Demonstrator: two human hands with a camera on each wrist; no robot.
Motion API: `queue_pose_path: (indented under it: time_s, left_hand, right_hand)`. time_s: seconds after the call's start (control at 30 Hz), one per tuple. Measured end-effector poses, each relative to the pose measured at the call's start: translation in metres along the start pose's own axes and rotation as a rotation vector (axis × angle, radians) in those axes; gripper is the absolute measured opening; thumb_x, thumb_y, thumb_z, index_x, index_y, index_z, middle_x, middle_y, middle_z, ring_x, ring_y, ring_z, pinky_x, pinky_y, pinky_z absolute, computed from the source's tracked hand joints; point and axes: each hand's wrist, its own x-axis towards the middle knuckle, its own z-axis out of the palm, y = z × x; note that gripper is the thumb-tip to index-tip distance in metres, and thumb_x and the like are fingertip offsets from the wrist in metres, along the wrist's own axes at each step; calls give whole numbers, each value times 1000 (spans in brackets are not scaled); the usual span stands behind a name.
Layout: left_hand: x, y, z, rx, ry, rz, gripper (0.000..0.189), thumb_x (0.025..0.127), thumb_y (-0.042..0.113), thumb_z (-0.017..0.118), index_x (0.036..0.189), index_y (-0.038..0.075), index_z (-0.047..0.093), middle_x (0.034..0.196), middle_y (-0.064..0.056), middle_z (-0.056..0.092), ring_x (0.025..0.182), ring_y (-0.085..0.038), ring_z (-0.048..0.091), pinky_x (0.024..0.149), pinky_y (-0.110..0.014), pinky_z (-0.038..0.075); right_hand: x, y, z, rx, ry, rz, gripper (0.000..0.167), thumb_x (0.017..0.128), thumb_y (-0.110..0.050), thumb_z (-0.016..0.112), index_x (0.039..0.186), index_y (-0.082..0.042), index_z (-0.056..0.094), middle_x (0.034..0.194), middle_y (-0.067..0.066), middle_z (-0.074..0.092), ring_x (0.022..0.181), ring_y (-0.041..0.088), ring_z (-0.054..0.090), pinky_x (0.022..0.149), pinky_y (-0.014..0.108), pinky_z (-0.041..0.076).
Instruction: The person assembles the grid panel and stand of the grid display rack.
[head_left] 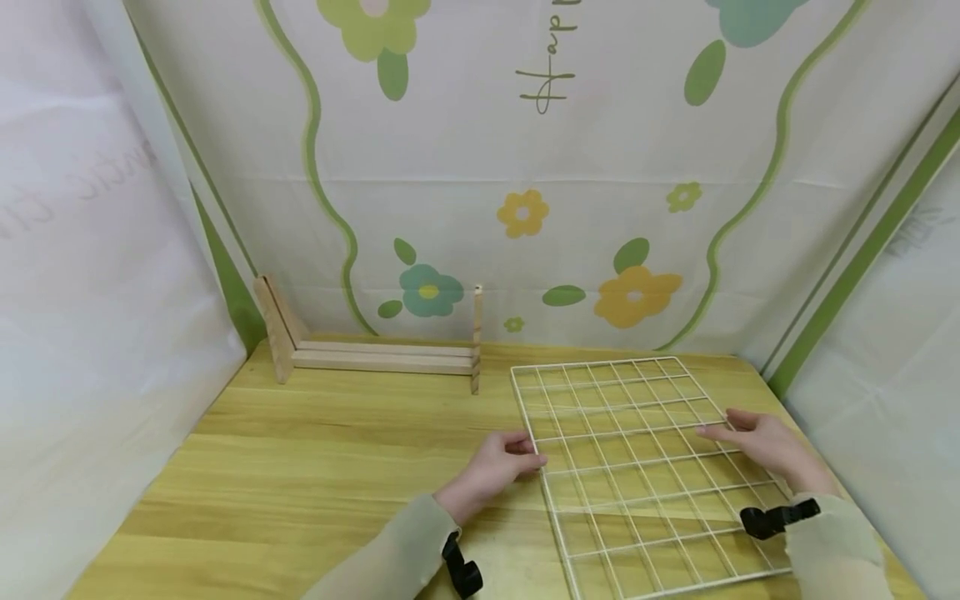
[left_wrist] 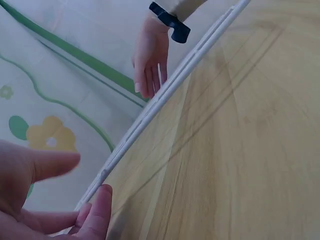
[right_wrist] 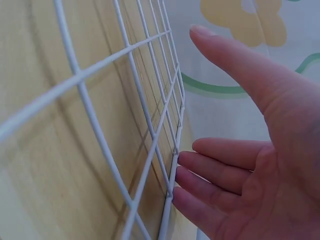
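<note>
A white wire grid panel point(head_left: 622, 467) spreads over the right half of the wooden table, its shadow lines falling on the wood apart from the wires. At its left edge is my left hand point(head_left: 497, 468), fingertips right at the rim wire and thumb held apart above it in the left wrist view. My right hand point(head_left: 765, 446) is at the opposite edge, its thumb reaching over the grid. In the right wrist view, the right fingers point(right_wrist: 215, 172) extend nearly straight with their tips at the edge wire, while the thumb stands raised away from it.
Toward the back left of the table point(head_left: 300, 467) stands a wooden frame point(head_left: 382, 358), with an upright at each end joined by low rails. White fabric point(head_left: 600, 150) printed with flowers hangs behind the table, and plainer white panels flank both sides.
</note>
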Motion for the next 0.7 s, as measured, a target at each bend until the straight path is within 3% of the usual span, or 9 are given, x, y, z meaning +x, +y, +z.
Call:
queue_pose_path:
  time_s: [0.13,0.27,0.4,0.7]
  left_hand:
    - [2,-2,1,-44,75,12,65,87,-9,74,144,-14,42,106,-18,64,84,-24,68,76,-37,61]
    - [3,-3,1,-56,108,15,66,87,-12,73,145,-12,43,102,-20,68,81,-28,71,72,-36,62]
    - [4,-3,-1,-75,115,0,66,87,-13,73,146,-10,45,101,-19,69,81,-26,71,71,-35,62]
    - [4,0,-7,-99,107,10,67,86,-12,74,148,-6,46,103,-20,68,82,-26,70,72,-37,62]
  right_hand:
    - [-1,-2,1,-3,1,-16,100,99,-59,58,153,17,21,152,41,27,136,61,29,103,70,36]
    - [-2,-3,2,21,6,-13,97,100,-59,55,153,15,23,154,40,24,137,62,24,104,72,33]
    - [-2,-1,3,38,15,-7,94,102,-60,51,154,14,23,154,40,22,137,63,21,103,74,30]
    - [-5,7,4,39,115,-44,85,105,-55,48,150,15,32,150,40,32,133,62,31,99,71,37]
